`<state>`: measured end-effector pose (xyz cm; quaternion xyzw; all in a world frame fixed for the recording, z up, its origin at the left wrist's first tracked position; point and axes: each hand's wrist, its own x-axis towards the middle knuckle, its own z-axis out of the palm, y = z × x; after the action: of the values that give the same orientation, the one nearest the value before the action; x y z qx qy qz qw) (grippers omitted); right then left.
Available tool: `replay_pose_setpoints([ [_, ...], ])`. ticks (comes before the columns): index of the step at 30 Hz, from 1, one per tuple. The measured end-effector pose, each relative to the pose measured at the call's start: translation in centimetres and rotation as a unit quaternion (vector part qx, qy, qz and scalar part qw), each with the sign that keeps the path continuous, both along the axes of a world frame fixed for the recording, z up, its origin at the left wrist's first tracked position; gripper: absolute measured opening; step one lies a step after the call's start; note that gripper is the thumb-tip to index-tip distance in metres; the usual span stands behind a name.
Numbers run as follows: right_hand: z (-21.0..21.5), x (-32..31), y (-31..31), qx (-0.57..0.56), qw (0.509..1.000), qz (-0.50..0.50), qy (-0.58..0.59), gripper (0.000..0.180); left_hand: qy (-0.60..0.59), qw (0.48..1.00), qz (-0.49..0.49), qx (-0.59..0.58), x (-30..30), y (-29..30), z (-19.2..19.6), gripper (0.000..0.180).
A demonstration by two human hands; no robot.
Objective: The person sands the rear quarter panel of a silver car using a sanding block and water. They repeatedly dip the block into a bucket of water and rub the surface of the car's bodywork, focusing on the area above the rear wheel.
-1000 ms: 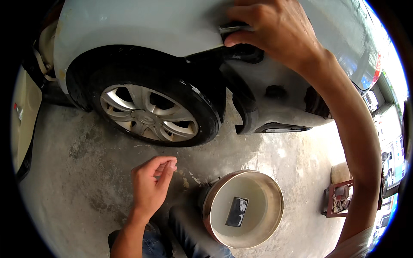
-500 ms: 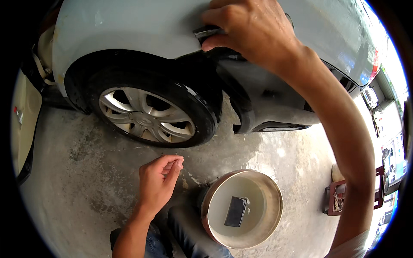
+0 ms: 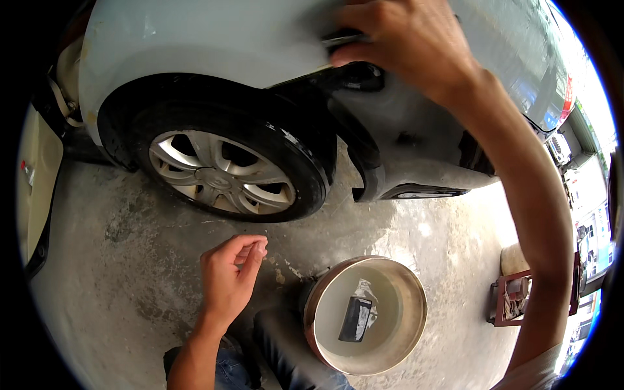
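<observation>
Head view: a pale car body panel point(image 3: 214, 45) fills the upper frame, its fender arching over a black tyre with a silver alloy wheel point(image 3: 218, 170) at centre left, and a darker bumper section point(image 3: 416, 143) runs to the right of it. Stained concrete floor point(image 3: 117, 273) takes up the middle and lower frame. A round basin point(image 3: 411, 338) of cloudy water stands at lower centre, with a dark rectangular pad point(image 3: 355, 318) lying in it. A small red stand point(image 3: 520, 296) sits at the right edge. The right hand point(image 3: 406, 49), at top centre, is closed down over a dark flat sanding block point(image 3: 338, 40), pressing it against the panel's lower edge just above the wheel arch. The left hand point(image 3: 229, 281), at lower centre left, hangs free over the floor, fingers loosely curled with thumb meeting forefinger; it appears to hold nothing. Judgement: wet-sanding of the panel edge is in hand. The next stroke calls for even pressure kept flat along the fender lip, clear of the black trim.
</observation>
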<state>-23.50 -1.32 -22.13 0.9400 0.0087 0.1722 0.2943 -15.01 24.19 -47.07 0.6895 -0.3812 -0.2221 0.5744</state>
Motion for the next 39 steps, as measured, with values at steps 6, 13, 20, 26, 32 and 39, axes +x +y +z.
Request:
replay_pose_setpoints([
  [6, -0.4, 0.4, -0.4, -0.003, 1.000, -0.002, 0.001, 0.026, -0.056, 0.998, -0.005, -0.005, -0.3, -0.3, -0.2, 0.016],
  [13, -1.9, 2.0, -0.1, -0.012, 1.000, 0.018, -0.002, 0.023, -0.033, 0.999, -0.006, -0.010, -0.2, -0.8, -0.2, 0.016],
  [20, 0.2, -1.3, -1.7, 0.007, 1.000, -0.006, -0.025, 0.024, -0.029, 0.999, 0.023, 0.006, 0.6, 0.7, -0.4, 0.014],
  [26, -0.4, -0.6, -1.9, 0.015, 0.999, 0.013, -0.036, 0.024, -0.047, 0.999, -0.007, 0.026, 0.0, -0.4, -0.1, 0.014],
  [32, -1.4, 0.1, -1.7, -0.010, 0.997, 0.062, -0.041, 0.024, -0.048, 0.999, 0.006, 0.016, -0.2, -0.8, 0.2, 0.015],
  [39, -0.8, -1.3, -1.9, -0.020, 0.998, 0.042, -0.051, 0.024, -0.035, 0.999, 0.005, 0.006, 0.0, -0.2, -0.1, 0.015],
])
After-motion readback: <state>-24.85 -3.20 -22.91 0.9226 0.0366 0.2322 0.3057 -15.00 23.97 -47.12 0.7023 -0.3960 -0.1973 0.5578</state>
